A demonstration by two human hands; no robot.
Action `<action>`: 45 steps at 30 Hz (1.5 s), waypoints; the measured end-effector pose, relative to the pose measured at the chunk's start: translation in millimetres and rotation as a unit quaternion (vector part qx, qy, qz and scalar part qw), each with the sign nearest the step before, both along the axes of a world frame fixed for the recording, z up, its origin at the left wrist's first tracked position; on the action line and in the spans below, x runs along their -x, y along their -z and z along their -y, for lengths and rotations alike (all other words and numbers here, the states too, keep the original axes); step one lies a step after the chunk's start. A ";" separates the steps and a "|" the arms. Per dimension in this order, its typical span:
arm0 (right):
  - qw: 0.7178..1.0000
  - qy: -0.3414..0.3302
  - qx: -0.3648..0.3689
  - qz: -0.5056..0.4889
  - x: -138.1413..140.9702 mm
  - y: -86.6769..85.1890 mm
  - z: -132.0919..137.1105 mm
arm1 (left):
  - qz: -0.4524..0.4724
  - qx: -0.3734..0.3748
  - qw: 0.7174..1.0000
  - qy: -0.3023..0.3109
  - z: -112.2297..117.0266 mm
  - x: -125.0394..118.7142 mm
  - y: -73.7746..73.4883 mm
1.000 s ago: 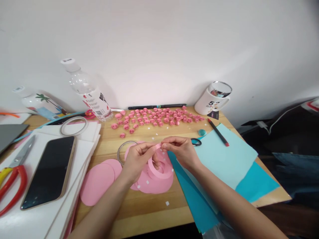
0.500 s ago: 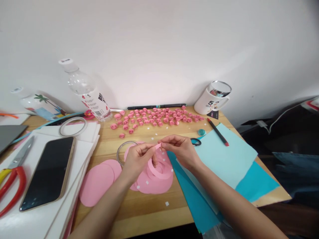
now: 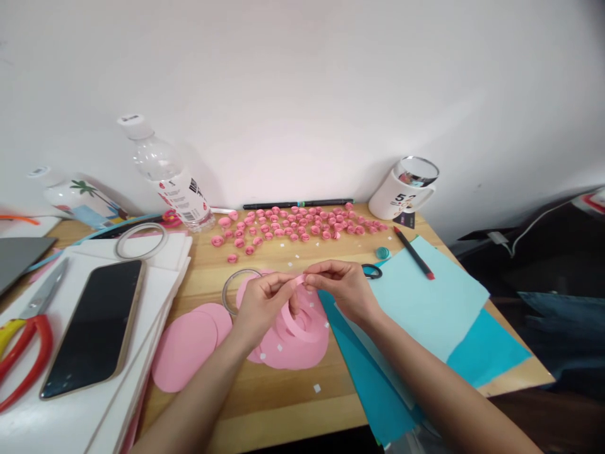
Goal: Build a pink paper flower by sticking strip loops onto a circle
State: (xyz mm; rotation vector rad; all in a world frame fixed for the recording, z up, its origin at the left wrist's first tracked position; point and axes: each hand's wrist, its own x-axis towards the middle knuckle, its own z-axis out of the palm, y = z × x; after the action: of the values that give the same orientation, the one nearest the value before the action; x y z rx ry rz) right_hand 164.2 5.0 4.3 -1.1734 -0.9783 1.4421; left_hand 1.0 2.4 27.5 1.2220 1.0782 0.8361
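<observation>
Between my hands is a pink paper strip [image 3: 297, 329], cut as a curling spiral. My left hand [image 3: 265, 299] pinches it near its upper end. The fingertips of my right hand [image 3: 341, 287] are closed on the tip of the same strip, just to the right. The strip's lower turns hang over a pile of pink paper circles [image 3: 293, 358]. More pink paper discs [image 3: 185, 350] lie left of my left forearm. Beyond my hands, many small rolled pink paper coils [image 3: 293, 224] are spread along the back of the table.
At left, a phone [image 3: 94, 328] and red-handled scissors [image 3: 35, 334] rest on white sheets [image 3: 163, 277]. A bottle [image 3: 172, 176] and a mug [image 3: 401, 189] stand by the wall. Blue paper [image 3: 420, 309] with a dark pencil [image 3: 413, 252] covers the right side. A tape ring [image 3: 229, 290] lies beside my left hand.
The whole view has shifted slightly. My right fingers have curled a little closer over the strip's tip, and less of the strip shows between my hands.
</observation>
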 end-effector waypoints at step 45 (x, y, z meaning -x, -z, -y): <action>0.999 0.026 -0.005 -0.031 0.4 -0.9 -0.4 | 0.014 0.008 1.000 -0.013 -1.5 2.3 4.4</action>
State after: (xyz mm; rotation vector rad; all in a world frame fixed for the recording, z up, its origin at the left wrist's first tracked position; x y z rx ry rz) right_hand 163.8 5.4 5.2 -1.1314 -0.9053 1.4224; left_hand -1.3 3.9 23.1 1.1801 1.0784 0.8612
